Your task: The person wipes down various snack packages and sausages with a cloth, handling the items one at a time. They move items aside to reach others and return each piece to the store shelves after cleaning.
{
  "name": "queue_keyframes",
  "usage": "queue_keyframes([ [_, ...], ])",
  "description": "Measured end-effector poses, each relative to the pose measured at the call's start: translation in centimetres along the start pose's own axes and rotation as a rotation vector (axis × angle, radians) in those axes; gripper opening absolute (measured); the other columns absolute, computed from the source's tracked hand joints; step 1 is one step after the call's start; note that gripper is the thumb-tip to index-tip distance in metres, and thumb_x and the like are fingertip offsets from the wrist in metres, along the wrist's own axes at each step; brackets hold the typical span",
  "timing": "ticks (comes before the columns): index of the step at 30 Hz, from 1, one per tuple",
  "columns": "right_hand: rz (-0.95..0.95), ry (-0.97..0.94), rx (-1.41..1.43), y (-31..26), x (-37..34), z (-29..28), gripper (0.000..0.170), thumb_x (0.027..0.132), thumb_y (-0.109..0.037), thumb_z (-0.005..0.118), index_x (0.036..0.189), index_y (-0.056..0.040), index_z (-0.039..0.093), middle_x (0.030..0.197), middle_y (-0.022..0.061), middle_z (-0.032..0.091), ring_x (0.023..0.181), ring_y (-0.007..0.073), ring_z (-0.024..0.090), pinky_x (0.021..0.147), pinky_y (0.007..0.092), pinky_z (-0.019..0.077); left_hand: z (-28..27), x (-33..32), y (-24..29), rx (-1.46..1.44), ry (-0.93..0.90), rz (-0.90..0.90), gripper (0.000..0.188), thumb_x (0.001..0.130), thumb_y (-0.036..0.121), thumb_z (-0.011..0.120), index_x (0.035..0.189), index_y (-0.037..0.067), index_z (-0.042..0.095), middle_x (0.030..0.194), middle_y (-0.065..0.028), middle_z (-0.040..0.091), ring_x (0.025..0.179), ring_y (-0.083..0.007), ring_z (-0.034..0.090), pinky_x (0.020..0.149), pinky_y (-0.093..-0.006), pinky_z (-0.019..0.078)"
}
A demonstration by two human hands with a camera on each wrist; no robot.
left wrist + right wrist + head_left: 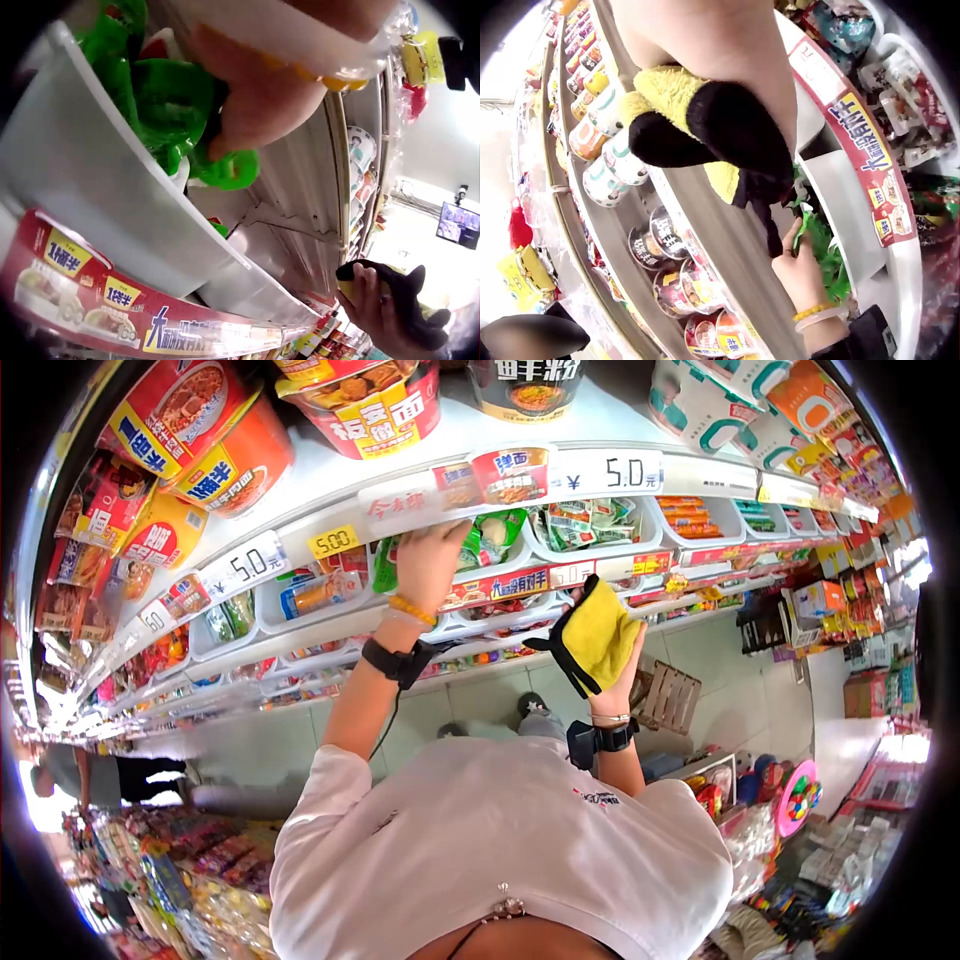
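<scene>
You are standing at a long white shelf (620, 425) that curves across the head view. Below its edge sits a row of white bins, and the white bin (112, 187) at your left hand (428, 568) has a red printed strip (112, 300) along its front. Noodle cups (385, 415) stand on the shelf above. To the right of that bin, your right hand (624, 688) holds a yellow cloth (598, 632) with black edging, in front of the shelf and clear of the bins; its fingers are curled round the cloth. Your left hand reaches into the bin, where green packets (176, 97) lie; the fingers pinch one green packet (804, 223) among the others. Smaller still are the price tag (618, 470) on the shelf edge and the yellow bead bracelet (412, 610) on your left wrist.
</scene>
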State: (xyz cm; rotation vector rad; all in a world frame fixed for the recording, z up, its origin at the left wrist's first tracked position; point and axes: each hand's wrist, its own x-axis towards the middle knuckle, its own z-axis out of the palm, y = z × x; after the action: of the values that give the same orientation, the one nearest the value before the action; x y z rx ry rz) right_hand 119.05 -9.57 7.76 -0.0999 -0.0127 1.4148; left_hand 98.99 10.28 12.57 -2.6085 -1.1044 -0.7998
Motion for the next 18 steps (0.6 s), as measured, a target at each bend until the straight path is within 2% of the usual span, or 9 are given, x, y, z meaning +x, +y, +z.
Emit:
queue_keyframes([
  [2,0.027,0.096,-0.103,-1.7,1.3,-0.7,0.071,0.090,-0.057,0.042,0.140,-0.0077,0.033,0.138,0.0138,0.044,0.123,0.0299,0.046,0.104,0.0462,0.0364,0.3,-0.6,0.2,-0.092,0.217,-0.041,0.039,0.073,-0.002,0.057,0.109,0.010,0.065,0.109,-0.0084,0.064,0.099,-0.0313,0.059,0.086,-0.0408,0.0479],
  [6,0.177,-0.034,0.002,-4.1,4.4,0.6,0.070,0.090,-0.058,0.043,0.139,-0.0078,0.035,0.138,0.0128,0.044,0.123,0.0288,0.046,0.104,0.0452,0.0372,-0.2,-1.1,1.9,-0.160,0.263,-0.241,0.033,0.078,-0.001,0.058,0.110,0.004,0.063,0.105,-0.0158,0.064,0.095,-0.0343,0.060,0.081,-0.0419,0.0483],
  [7,0.217,-0.048,0.002,-4.6,5.1,0.4,0.070,0.090,-0.057,0.044,0.139,-0.0078,0.036,0.137,0.0126,0.045,0.123,0.0287,0.046,0.104,0.0449,0.0372,0.4,-1.3,2.1,-0.158,0.267,-0.295,0.023,0.084,0.003,0.056,0.106,-0.002,0.062,0.099,-0.0201,0.064,0.089,-0.0361,0.061,0.076,-0.0426,0.0485],
  [10,0.301,-0.023,-0.043,-6.1,6.8,-0.8,0.067,0.090,-0.056,0.044,0.138,-0.0095,0.037,0.137,0.0111,0.046,0.123,0.0285,0.047,0.104,0.0440,0.0371,1.2,-0.9,2.9,-0.137,0.397,-0.380,0.021,0.088,0.008,0.054,0.101,-0.006,0.062,0.087,-0.0244,0.063,0.077,-0.0386,0.061,0.067,-0.0423,0.0480],
  [11,0.315,-0.008,-0.058,-6.4,7.3,-0.9,0.066,0.090,-0.056,0.044,0.138,-0.0100,0.037,0.137,0.0107,0.046,0.123,0.0283,0.047,0.104,0.0438,0.0371,1.2,-0.7,3.8,-0.221,0.474,-0.476,0.023,0.092,0.013,0.053,0.091,-0.008,0.061,0.071,-0.0245,0.059,0.059,-0.0399,0.054,0.056,-0.0418,0.0434],
  [14,0.274,0.024,-0.136,-6.8,7.9,0.3,0.061,0.092,-0.053,0.044,0.137,-0.0120,0.038,0.136,0.0078,0.046,0.122,0.0260,0.047,0.103,0.0433,0.0379,-0.6,0.3,6.5,-0.333,0.511,-0.678,0.028,0.093,0.016,0.052,0.079,-0.007,0.056,0.064,-0.0236,0.054,0.049,-0.0354,0.042,0.048,-0.0411,0.0348],
  [15,0.212,0.027,-0.207,-6.8,8.2,1.0,0.061,0.092,-0.053,0.044,0.137,-0.0121,0.038,0.136,0.0072,0.046,0.122,0.0254,0.047,0.103,0.0432,0.0380,-0.5,0.3,6.9,-0.367,0.599,-0.637,0.033,0.094,0.020,0.053,0.071,-0.004,0.051,0.055,-0.0137,0.049,0.045,-0.0243,0.032,0.045,-0.0382,0.0279],
  [17,0.072,0.035,-0.347,-6.5,8.1,2.2,0.056,0.096,-0.049,0.038,0.137,-0.0115,0.037,0.137,0.0082,0.044,0.123,0.0270,0.046,0.102,0.0427,0.0381,-0.8,-0.6,8.5,-0.689,0.566,-0.889,0.034,0.094,0.022,0.053,0.071,-0.003,0.051,0.055,-0.0065,0.046,0.048,-0.0180,0.034,0.046,-0.0357,0.0283],
  [18,0.005,-0.041,-0.516,-5.9,7.7,2.0,0.055,0.095,-0.046,0.041,0.137,-0.0112,0.036,0.137,0.0094,0.044,0.123,0.0282,0.045,0.103,0.0423,0.0376,-1.5,-1.2,9.8,-0.852,0.542,-1.011,0.034,0.094,0.023,0.053,0.070,-0.002,0.051,0.055,-0.0029,0.045,0.049,-0.0149,0.035,0.047,-0.0345,0.0286],
])
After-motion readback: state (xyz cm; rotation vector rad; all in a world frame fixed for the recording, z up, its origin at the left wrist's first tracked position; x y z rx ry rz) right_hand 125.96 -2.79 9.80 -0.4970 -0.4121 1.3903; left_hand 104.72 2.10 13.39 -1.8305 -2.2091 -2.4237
